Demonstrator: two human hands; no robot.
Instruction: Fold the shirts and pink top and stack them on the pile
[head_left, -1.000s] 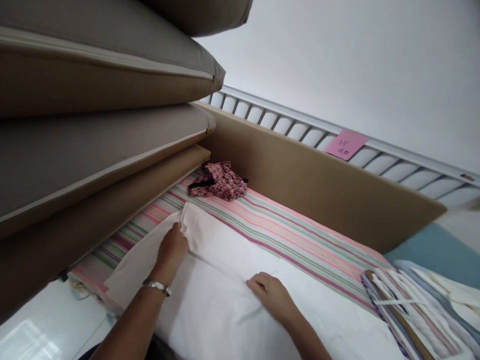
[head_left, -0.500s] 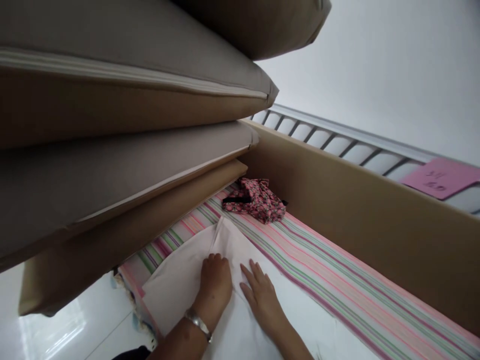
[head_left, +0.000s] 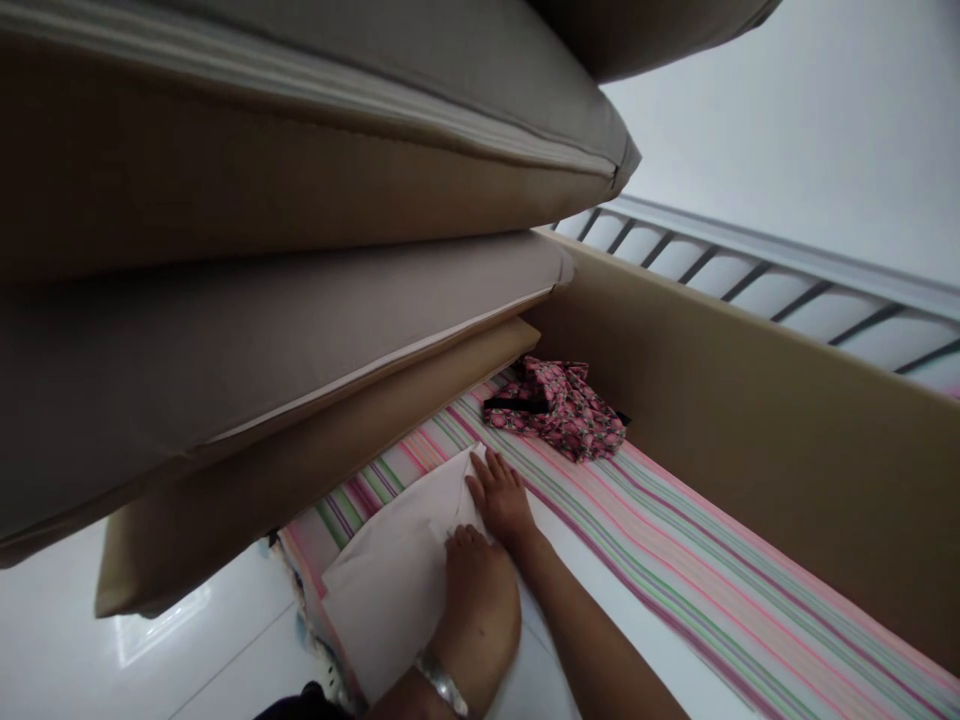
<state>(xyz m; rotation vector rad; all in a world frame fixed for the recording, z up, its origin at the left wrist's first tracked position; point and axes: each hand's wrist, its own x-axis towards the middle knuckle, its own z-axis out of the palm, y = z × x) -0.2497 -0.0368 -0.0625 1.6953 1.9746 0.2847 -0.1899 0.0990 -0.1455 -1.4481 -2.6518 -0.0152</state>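
Observation:
A white cloth lies on a pink, green and white striped fabric. My left hand, with a metal bracelet at the wrist, rests on the cloth with its fingers curled down onto a fold. My right hand lies flat with fingers stretched out, pressing the far corner of the white cloth. The two hands almost touch.
Large grey and tan cushions are stacked at the left, overhanging the striped fabric. A crumpled pink floral cloth lies at the far end. A tan panel runs along the right, with a white railing behind it. White floor shows at lower left.
The view has swung left and closer to the cushions. My right hand has slid forward to the cloth's far corner, past the left hand, which has drawn back a little.

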